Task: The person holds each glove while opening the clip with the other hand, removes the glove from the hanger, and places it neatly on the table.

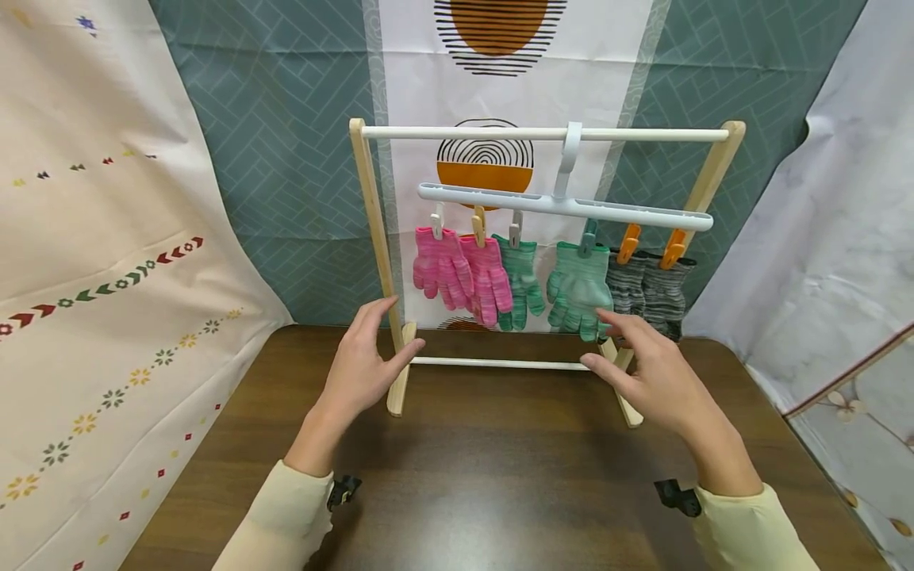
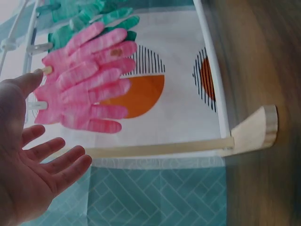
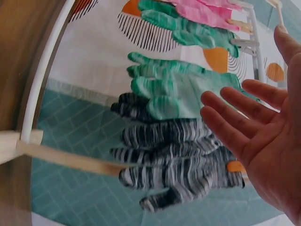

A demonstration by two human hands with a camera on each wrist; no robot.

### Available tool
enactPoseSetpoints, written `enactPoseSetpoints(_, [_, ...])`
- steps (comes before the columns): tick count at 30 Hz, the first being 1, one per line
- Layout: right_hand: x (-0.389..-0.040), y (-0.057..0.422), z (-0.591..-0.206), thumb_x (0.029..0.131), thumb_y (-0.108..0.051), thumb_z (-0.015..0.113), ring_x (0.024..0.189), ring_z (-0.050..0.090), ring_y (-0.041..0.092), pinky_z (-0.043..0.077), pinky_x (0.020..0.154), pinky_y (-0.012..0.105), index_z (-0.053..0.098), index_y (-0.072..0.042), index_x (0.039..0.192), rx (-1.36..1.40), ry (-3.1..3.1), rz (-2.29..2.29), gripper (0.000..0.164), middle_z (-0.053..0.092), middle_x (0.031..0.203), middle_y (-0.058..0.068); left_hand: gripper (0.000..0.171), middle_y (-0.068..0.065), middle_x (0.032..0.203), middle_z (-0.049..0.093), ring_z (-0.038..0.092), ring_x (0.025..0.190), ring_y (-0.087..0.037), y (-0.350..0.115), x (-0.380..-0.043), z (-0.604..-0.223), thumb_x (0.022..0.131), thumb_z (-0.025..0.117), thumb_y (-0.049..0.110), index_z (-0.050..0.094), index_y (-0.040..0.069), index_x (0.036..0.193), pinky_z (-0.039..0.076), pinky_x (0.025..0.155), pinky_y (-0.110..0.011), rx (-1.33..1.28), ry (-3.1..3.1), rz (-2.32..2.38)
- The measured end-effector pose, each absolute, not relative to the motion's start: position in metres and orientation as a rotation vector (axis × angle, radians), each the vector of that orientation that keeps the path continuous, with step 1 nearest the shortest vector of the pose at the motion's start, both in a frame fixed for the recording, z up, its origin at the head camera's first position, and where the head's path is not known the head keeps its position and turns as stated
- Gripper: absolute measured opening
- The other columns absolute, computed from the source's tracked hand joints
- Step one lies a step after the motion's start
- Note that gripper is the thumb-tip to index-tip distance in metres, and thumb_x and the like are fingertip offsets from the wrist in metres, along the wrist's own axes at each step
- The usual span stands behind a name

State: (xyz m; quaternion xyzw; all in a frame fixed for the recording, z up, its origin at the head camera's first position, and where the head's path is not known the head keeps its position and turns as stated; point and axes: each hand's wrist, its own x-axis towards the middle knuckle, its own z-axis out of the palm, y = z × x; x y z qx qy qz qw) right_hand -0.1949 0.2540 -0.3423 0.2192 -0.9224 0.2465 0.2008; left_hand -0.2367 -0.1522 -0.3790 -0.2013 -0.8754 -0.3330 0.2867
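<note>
Three pairs of small knitted gloves hang by clothespins from a pale blue hanger [image 1: 500,196], hooked over the rack's top bar. Pink gloves [image 1: 443,268] are at the left, green gloves [image 1: 580,285] in the middle, grey-black striped gloves [image 1: 667,293] at the right. My left hand [image 1: 367,361] is held up near the rack's left post, fingers extended, holding nothing; in the left wrist view it appears beside the pink gloves [image 2: 84,89]. My right hand [image 1: 646,369] is raised in front of the green and striped gloves, fingers spread and empty; the right wrist view shows striped gloves [image 3: 183,174] beyond it.
The rack has wooden side posts [image 1: 374,214], a white top bar [image 1: 500,133] and a white lower bar [image 1: 493,363]. It stands at the back of a brown wooden table [image 1: 485,476]. Patterned cloths [image 1: 271,119] hang behind it and at both sides.
</note>
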Motion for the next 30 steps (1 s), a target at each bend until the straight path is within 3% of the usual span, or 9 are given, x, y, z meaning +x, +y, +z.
enactPoseSetpoints(5, [-0.201, 0.245, -0.339, 0.089, -0.039, 0.068, 0.109, 0.056, 0.02, 0.052, 0.072, 0.043, 0.038, -0.03, 0.146, 0.672, -2.538, 0.779, 0.065, 0.054, 0.13, 0.001, 0.074, -0.001, 0.137, 0.046, 0.048, 0.12, -0.022, -0.146, -0.244, -0.377, 0.084, 0.07, 0.048, 0.041, 0.016, 0.143, 0.047, 0.09, -0.042, -0.546, -2.318, -0.989])
enactPoseSetpoints(13, [-0.214, 0.225, -0.333, 0.088, -0.04, 0.068, 0.109, 0.058, 0.02, 0.052, 0.081, 0.044, 0.043, -0.027, 0.144, 0.758, -2.486, 0.812, 0.063, 0.053, 0.133, 0.001, 0.075, -0.001, 0.137, 0.046, 0.047, 0.121, -0.019, -0.134, -0.259, -0.37, 0.084, 0.071, 0.046, 0.037, 0.02, 0.146, 0.048, 0.092, -0.043, -0.553, -2.282, -1.117])
enactPoseSetpoints(24, [-0.228, 0.198, -0.325, 0.09, -0.043, 0.065, 0.109, 0.055, 0.016, 0.052, 0.085, 0.039, 0.045, -0.019, 0.142, 0.855, -2.435, 0.776, 0.061, 0.054, 0.129, -0.002, 0.082, -0.014, 0.147, 0.038, 0.041, 0.132, -0.03, -0.113, -0.285, -0.35, 0.087, 0.068, 0.042, 0.027, 0.009, 0.15, 0.041, 0.101, -0.044, -0.574, -2.267, -1.196])
enactPoseSetpoints(30, [-0.234, 0.188, -0.322, 0.09, -0.043, 0.065, 0.104, 0.055, 0.012, 0.051, 0.082, 0.038, 0.046, -0.021, 0.142, 0.888, -2.405, 0.778, 0.059, 0.055, 0.126, -0.004, 0.087, -0.01, 0.154, 0.028, 0.033, 0.138, -0.027, -0.109, -0.296, -0.343, 0.089, 0.064, 0.045, 0.019, 0.006, 0.152, 0.033, 0.107, -0.046, -0.525, -2.299, -1.228])
